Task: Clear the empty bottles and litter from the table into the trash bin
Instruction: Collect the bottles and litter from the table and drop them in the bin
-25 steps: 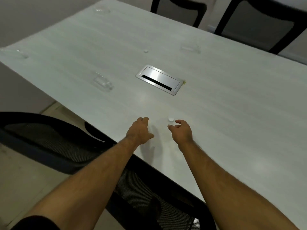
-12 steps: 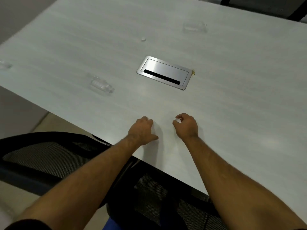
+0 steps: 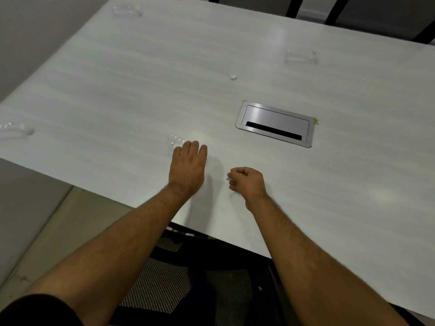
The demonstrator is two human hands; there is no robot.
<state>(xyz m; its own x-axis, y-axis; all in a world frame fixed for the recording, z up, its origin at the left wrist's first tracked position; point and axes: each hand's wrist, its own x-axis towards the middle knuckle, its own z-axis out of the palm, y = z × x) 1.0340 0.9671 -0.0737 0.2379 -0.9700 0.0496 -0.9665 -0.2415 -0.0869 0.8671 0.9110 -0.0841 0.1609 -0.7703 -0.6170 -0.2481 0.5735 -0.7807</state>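
My right hand (image 3: 247, 182) is closed around a small white bottle cap (image 3: 228, 179), of which only an edge shows at the fingertips. My left hand (image 3: 188, 167) lies flat with fingers extended, its tips touching a clear empty bottle (image 3: 175, 140) that lies on the white table (image 3: 117, 90). More clear bottles lie at the left edge (image 3: 16, 130), the far left corner (image 3: 127, 11) and the far right (image 3: 301, 58). Another white cap (image 3: 233, 77) sits mid-table. No trash bin is in view.
A silver cable hatch (image 3: 275, 123) is set into the table right of centre. A black mesh chair (image 3: 188, 274) stands below the near edge between my arms. Dark chair backs (image 3: 334, 12) line the far side. Tiled floor (image 3: 47, 220) shows at the left.
My right hand closed over the white cap and lifted it off the table. My left hand reached forward and left to the near bottle. The view shifted left.
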